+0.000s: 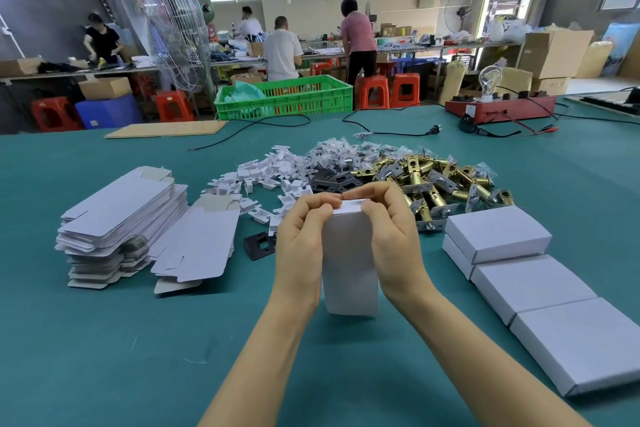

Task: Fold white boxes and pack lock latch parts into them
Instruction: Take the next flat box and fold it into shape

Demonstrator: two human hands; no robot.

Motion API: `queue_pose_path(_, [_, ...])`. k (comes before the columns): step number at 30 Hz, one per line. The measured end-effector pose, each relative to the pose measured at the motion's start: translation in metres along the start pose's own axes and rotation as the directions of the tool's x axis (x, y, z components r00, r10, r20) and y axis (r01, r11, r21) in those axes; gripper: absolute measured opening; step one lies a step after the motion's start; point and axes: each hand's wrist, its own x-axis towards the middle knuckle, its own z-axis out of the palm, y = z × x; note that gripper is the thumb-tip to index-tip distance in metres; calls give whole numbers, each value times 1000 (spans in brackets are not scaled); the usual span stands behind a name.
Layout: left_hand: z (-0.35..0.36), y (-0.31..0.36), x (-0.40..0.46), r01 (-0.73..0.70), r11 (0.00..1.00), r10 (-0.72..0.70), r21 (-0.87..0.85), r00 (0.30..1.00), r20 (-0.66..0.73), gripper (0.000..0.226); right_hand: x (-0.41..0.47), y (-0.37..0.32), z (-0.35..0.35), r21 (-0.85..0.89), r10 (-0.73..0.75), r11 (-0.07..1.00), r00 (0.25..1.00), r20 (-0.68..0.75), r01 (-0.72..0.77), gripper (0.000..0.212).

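A white box (350, 267) stands upright on the green table, held between both hands. My left hand (303, 243) grips its left side, fingers curled over the top flap. My right hand (391, 236) grips the right side, with its fingers pinching the same top edge. Behind the hands lie brass lock latches (436, 180), black strike plates (332, 182), white plastic pieces (263, 180) and small clear bags of screws (336, 152). One black plate (259, 244) lies alone to the left of my left hand.
Flat unfolded box blanks (124, 222) are stacked at the left. Several closed white boxes (530, 274) lie in a row at the right. Cables, a green crate (287, 97) and a red tester with a bulb (498, 104) sit at the table's far edge. People work at benches beyond.
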Motion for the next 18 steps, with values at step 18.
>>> queue_pose_path(18, [-8, -10, -5, -293, 946, 312, 137, 938, -150, 16, 6, -22, -6, -526, 627, 704, 766, 145, -477, 52])
